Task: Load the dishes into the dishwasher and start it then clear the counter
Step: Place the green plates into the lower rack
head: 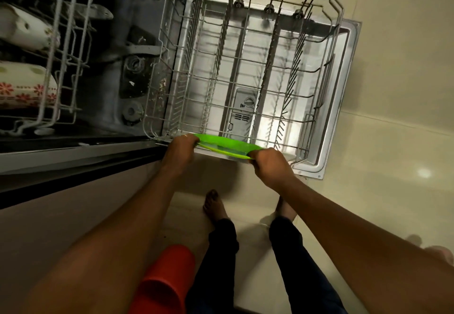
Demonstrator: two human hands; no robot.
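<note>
Left hand (181, 147) and right hand (269, 164) are both clamped on a green plate (227, 146), one at each end, fingers curled over the rim. Plate is held nearly flat, tilted a little, at the near edge of the lower rack (248, 73), just above the rack's front wire. Rack is pulled out over the open dishwasher door (344, 87) & carries no dishes; rows of upright tines run front to back. Detergent dispenser (244, 111) shows through the wires, set in the door's inner face. At far left, upper rack (61, 51) holds two white mugs (24, 31) lying on their sides, one w/ red flower print. Below it, the dark tub floor w/ spray arm (137, 49) & filter parts, specks of debris nearby. Person stands barefoot on pale tiled floor (393, 141), dark trousers (221, 259) visible. Red rounded object (167, 274) sits low in the picture, beside the left forearm; can't tell what it is.
</note>
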